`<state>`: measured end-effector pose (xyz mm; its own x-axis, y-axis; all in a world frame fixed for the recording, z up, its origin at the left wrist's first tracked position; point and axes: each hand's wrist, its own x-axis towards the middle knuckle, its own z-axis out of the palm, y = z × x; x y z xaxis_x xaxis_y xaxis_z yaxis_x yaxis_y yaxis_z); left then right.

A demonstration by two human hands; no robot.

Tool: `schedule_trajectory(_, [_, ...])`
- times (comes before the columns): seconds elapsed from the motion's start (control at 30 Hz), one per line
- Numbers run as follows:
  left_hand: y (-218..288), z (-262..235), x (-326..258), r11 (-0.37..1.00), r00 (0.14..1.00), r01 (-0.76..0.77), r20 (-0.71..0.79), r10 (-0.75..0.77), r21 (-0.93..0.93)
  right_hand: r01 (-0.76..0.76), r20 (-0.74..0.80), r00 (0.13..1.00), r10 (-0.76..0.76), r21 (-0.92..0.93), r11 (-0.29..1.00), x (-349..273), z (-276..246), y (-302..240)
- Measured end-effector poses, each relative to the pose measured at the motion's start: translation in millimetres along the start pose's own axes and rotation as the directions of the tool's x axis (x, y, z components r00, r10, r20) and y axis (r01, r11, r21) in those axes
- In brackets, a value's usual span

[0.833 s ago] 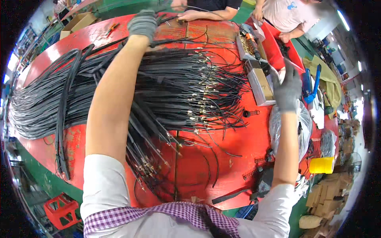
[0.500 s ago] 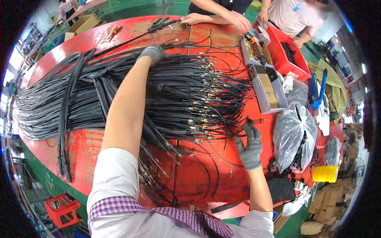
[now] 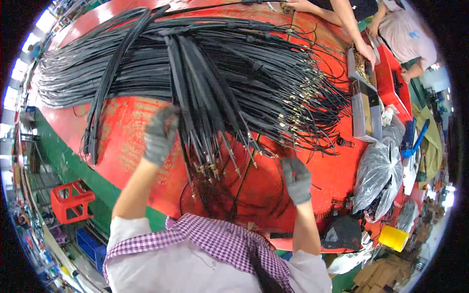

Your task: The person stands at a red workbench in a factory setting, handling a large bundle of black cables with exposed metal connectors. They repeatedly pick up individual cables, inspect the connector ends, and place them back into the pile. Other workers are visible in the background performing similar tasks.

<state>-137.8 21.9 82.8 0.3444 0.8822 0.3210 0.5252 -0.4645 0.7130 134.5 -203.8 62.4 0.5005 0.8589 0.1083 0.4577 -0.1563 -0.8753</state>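
A thick bundle of black cables [image 3: 141,80] with brass-coloured end connectors [image 3: 298,107] lies across the red table. From its middle a separate bunch of black cables [image 3: 195,78] fans toward me, metal tips [image 3: 210,166] nearest my body. Just left of that bunch is my left hand [image 3: 160,139], in a grey glove, slightly blurred, its fingers loosely bent and nothing visible in them. My right hand [image 3: 296,183], also gloved in grey, hovers over the table below the right-hand connector ends. Its fingers are partly bent and apart, with no cable seen in them.
At the far right, other people work near a red bin [image 3: 391,80] and a grey parts box [image 3: 366,112]. A clear plastic bag [image 3: 378,168] and a yellow roll [image 3: 393,238] sit on the right. A red stool [image 3: 72,201] stands on the green floor at left.
My left hand has come back from the far side of the bundle to the near side, beside the fanned bunch. My right hand has moved slightly left. The view has shifted, showing the table higher.
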Motion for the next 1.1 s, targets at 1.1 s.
schedule_trajectory(1.1, [-18,11,-89,0.997,0.986,-0.071,0.153,0.067,0.02,0.431,0.21,0.902,-0.378,-0.522,0.736,31,174,-76])
